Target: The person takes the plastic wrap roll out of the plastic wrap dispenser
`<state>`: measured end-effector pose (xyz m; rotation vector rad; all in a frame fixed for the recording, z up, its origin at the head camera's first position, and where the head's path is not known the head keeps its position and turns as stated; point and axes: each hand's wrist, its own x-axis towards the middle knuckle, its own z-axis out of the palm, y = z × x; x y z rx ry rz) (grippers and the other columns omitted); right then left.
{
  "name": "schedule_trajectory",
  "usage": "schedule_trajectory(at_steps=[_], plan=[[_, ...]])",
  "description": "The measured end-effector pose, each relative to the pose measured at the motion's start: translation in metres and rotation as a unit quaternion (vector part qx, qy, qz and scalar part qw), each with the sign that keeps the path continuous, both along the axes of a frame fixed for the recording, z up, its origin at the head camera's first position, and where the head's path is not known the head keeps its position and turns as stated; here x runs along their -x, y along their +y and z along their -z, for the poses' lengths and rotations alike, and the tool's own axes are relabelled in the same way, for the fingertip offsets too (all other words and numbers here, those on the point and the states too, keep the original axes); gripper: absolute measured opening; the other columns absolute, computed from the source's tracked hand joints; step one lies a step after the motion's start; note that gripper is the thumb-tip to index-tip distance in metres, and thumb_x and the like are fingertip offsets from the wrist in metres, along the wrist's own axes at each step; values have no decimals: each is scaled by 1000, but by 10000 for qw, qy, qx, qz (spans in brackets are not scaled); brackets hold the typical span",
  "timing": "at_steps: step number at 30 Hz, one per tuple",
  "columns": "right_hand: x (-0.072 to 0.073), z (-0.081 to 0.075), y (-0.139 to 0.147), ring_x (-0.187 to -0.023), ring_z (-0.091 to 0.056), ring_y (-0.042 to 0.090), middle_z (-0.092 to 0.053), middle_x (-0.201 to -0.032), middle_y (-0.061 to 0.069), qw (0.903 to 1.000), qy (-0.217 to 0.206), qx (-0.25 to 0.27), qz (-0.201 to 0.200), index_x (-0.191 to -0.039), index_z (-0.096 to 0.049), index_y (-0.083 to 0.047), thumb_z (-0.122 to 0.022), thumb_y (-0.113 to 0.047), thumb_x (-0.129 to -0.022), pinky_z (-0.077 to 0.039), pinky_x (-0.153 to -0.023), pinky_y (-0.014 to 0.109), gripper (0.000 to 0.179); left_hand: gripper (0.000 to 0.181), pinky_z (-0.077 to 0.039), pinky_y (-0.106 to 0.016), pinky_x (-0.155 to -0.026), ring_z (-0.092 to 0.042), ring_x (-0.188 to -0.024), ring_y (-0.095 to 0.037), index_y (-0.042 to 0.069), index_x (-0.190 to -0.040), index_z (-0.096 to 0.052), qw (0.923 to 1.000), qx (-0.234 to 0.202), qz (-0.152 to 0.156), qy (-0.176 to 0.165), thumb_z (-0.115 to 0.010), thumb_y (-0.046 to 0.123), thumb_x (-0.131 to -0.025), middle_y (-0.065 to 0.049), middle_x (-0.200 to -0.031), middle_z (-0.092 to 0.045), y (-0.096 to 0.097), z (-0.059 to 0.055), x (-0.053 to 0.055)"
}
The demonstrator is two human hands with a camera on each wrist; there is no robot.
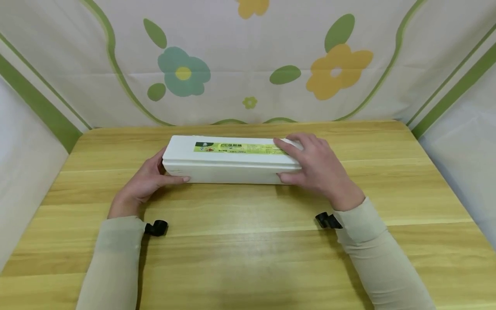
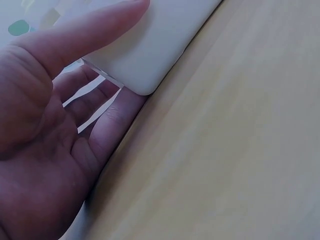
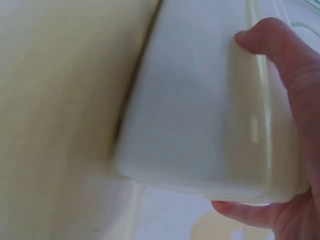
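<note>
A long white cling film box lies across the far half of the wooden table, with a green and yellow label on its lid. At its left end my left hand grips it, the thumb on the front face and the fingers round the end, partly hidden. My right hand holds the right part, thumb on the front and fingers over the lid. In the left wrist view, fingers reach to the bottom corner of the box. The right wrist view shows the thumb against the box's side.
The wooden table stretches toward me and to both sides. Behind it hangs a pale cloth with printed flowers and leaves. Black mounts stick out at both sleeve cuffs.
</note>
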<state>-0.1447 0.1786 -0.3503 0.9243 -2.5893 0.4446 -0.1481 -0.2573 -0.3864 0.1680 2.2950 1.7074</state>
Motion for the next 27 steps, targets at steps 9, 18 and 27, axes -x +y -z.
schedule_trajectory(at_steps=[9,18,27], plan=[[2,-6,4,-125,-65,38,-67,-140,12,9996,-229,137,-48,-149,-66,-25,-92,-46,-80,-51,-93,61,76,100,-54,-21,-99,-59,-127,-18,34,-164,-42,10000,-76,13,-2,-91,-1,-84,1,-151,-56,0,1,0],[0,-8,-9,-127,-64,38,-68,-136,10,9988,-330,-58,356,-142,-68,-20,-92,-64,-74,-46,-104,62,84,102,-54,-22,-99,-62,-127,-17,36,-165,-40,10000,-55,38,-68,-91,0,-84,0,-153,-56,0,1,0],[-1,-7,-26,-127,-64,38,-68,-138,9,9971,-89,-520,540,-150,-64,-29,-76,-78,-83,-48,-101,60,84,101,-53,-21,-100,-61,-128,-17,34,-164,-42,9999,-83,3,-68,-91,0,-83,1,-150,-57,0,2,0]])
